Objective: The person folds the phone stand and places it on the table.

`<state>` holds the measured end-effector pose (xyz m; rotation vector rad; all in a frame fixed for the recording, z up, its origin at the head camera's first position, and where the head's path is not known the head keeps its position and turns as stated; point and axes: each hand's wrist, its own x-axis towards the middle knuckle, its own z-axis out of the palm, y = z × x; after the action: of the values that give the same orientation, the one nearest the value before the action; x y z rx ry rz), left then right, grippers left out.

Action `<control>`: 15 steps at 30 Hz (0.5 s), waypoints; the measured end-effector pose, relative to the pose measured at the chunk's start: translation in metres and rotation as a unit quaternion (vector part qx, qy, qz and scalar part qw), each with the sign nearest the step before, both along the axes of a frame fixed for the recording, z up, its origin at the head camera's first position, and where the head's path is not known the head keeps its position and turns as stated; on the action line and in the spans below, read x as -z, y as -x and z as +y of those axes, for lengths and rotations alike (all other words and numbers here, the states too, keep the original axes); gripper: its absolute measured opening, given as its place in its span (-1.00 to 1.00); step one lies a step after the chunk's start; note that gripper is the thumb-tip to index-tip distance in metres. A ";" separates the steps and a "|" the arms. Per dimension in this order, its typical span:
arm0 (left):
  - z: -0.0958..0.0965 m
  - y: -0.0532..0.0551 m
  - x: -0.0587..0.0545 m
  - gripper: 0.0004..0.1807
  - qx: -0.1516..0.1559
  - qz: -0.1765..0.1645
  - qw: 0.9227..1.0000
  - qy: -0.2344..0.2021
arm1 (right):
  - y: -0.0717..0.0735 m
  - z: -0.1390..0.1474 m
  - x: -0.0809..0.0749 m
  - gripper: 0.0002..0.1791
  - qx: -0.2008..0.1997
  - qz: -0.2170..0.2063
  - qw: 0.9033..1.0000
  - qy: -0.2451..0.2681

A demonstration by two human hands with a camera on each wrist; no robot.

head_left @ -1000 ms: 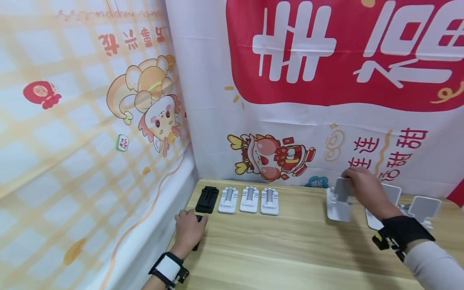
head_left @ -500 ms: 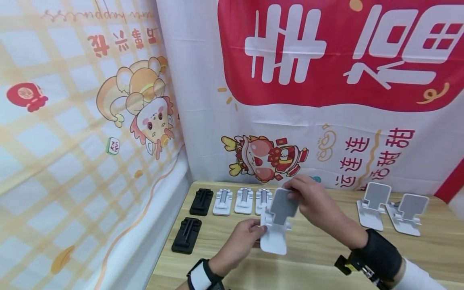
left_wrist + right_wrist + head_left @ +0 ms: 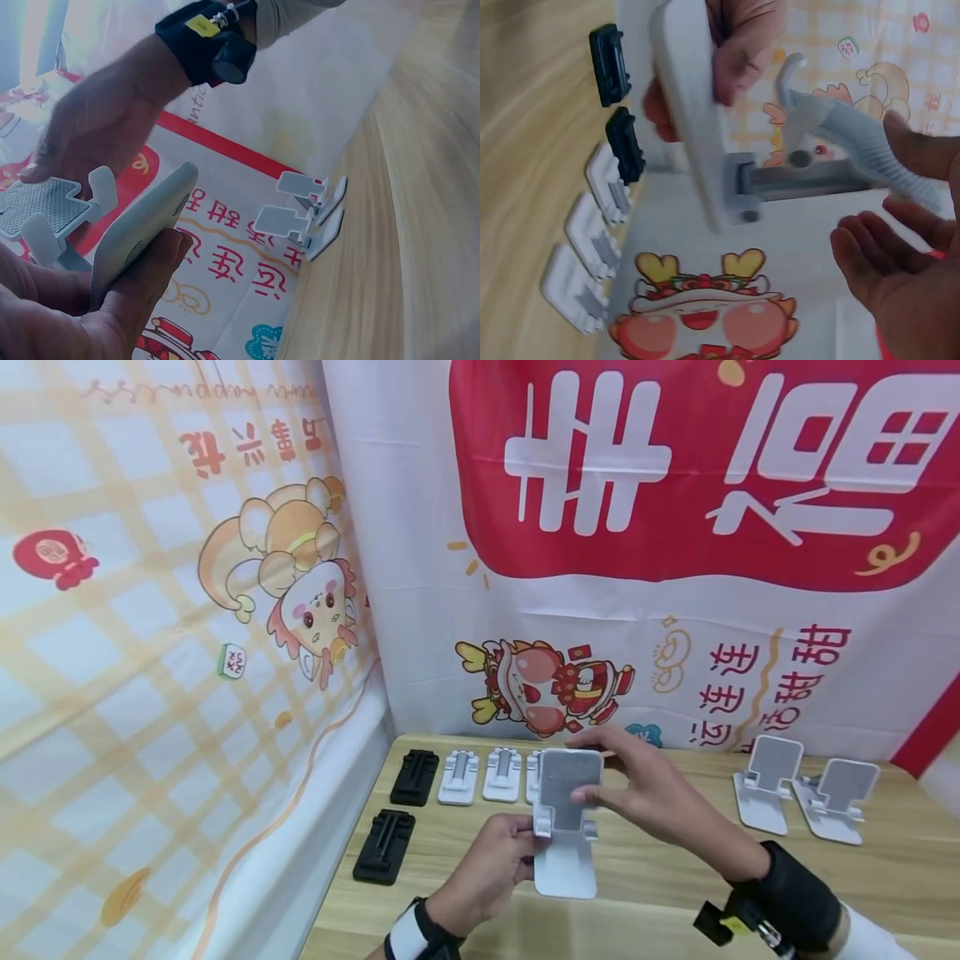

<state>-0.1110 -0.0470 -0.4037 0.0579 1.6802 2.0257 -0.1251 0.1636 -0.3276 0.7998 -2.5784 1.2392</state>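
An unfolded white phone stand with a grey pad is held up over the wooden table, its pad side facing the head camera. My left hand grips the base by its left edge; thumb and fingers close on it in the left wrist view. At the upper plate, my right hand has its thumb on the grey pad and its other fingers behind. The right wrist view shows the stand's metal arm extended between base and plate.
Folded phone stands lie at the table's back left: black ones and white ones, another partly hidden behind the held stand. Two unfolded white stands stand at the right. Printed cloth hangs behind.
The right hand has brought the white stand from the right to the middle. The left hand has left the black stand and taken the white one's base. The plate has turned toward the head camera.
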 end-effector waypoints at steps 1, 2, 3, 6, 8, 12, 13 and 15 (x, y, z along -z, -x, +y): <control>0.000 -0.001 -0.001 -0.60 -0.002 -0.002 1.000 -0.002 | 0.000 0.001 0.002 -0.38 -0.008 -0.031 0.999 0.011; 0.000 -0.002 -0.003 -0.60 -0.003 -0.002 1.000 -0.005 | 0.000 0.001 0.003 -0.34 -0.015 -0.058 0.998 0.020; 0.001 -0.003 -0.004 -0.59 -0.004 0.001 1.000 -0.007 | 0.000 0.001 0.004 -0.31 -0.019 -0.079 0.996 0.026; 0.001 -0.007 -0.009 -0.59 -0.004 0.010 1.000 -0.011 | -0.001 0.000 0.005 -0.30 -0.020 -0.102 0.994 0.037; 0.002 -0.008 -0.011 -0.58 -0.004 0.015 1.000 -0.018 | -0.002 -0.001 0.004 -0.33 -0.013 -0.096 0.994 0.040; 0.002 -0.009 -0.014 -0.58 -0.005 0.019 1.000 -0.021 | -0.004 -0.002 0.001 -0.38 -0.006 -0.083 0.996 0.043; 0.002 -0.009 -0.014 -0.58 -0.003 0.020 1.000 -0.020 | -0.005 -0.002 0.001 -0.40 -0.005 -0.079 0.996 0.041; 0.001 -0.011 -0.014 -0.58 0.000 0.021 1.000 -0.019 | -0.005 -0.003 0.002 -0.43 -0.005 -0.075 0.996 0.040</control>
<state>-0.1002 -0.0456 -0.3901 0.1135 1.6674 2.0689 -0.1201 0.1607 -0.3294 0.7330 -2.6221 1.4471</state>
